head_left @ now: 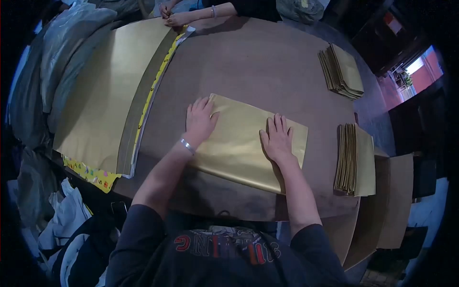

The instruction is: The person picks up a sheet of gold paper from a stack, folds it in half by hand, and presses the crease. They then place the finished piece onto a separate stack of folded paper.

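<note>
A folded gold sheet [234, 138] lies in front of me on the brown table [258, 57], with its rounded fold towards my body. My left hand [201, 120] rests across its left edge, fingers stretched forward and thumb on the gold surface. Flat on the right part of the sheet is my right hand [278, 139], its fingers spread. Neither hand grips anything. A bracelet [188, 146] circles my left wrist.
To the left lies a large gold sheet stack [107, 91] with yellow patterned edging. Another person's hands [176, 17] are at its far end. Two folded gold stacks [349, 71] [364, 160] stand at the right. An open cardboard box [400, 201] sits beside the table's right front corner.
</note>
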Available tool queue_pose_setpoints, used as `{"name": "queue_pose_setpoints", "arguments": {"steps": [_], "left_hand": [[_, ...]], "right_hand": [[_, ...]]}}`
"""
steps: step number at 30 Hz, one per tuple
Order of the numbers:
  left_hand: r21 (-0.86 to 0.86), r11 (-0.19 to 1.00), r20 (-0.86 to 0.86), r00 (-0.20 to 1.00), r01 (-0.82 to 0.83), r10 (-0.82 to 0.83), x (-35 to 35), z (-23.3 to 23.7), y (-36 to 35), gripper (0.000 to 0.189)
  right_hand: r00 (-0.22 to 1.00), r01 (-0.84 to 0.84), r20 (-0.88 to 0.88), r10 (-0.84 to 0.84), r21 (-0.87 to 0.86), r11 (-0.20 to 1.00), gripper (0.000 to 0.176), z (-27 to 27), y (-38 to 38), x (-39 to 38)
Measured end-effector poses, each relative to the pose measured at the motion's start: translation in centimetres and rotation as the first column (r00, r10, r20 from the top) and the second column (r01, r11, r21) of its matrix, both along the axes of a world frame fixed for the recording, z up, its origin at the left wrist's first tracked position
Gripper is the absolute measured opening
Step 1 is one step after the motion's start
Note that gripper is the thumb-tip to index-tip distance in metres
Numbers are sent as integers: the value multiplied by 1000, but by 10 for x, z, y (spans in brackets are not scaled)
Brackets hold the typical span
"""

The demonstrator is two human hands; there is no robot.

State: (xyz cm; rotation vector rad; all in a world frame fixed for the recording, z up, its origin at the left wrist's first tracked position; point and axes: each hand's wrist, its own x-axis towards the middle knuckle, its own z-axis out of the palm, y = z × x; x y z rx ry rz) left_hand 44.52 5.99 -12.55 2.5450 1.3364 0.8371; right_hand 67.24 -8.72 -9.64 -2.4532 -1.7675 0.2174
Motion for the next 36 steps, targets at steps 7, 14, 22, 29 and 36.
{"name": "queue_pose_setpoints", "arguments": {"steps": [7, 14, 22, 29, 36], "left_hand": [[-186, 970, 167, 968, -155, 187, 8, 21, 37, 18], [-406, 907, 13, 992, -107, 123, 10, 32, 68, 22], [-501, 863, -126, 992, -68, 5, 3, 28, 94, 24], [-471, 881, -107, 994, -45, -7, 6, 37, 90, 23], [-360, 929, -15, 995, 82, -94, 6, 28, 88, 16]], "right_hand": [[1000, -11, -18, 11, -29, 1000, 60, 0, 0, 0], [1000, -4, -23, 2, -85, 996, 61, 5, 2, -3], [999, -32, -21, 31, -55, 998, 62, 8, 0, -1], [998, -50, -44, 46, -100, 994, 61, 10, 2, 3], [998, -63, -26, 61, -85, 994, 61, 14, 2, 1]]}}
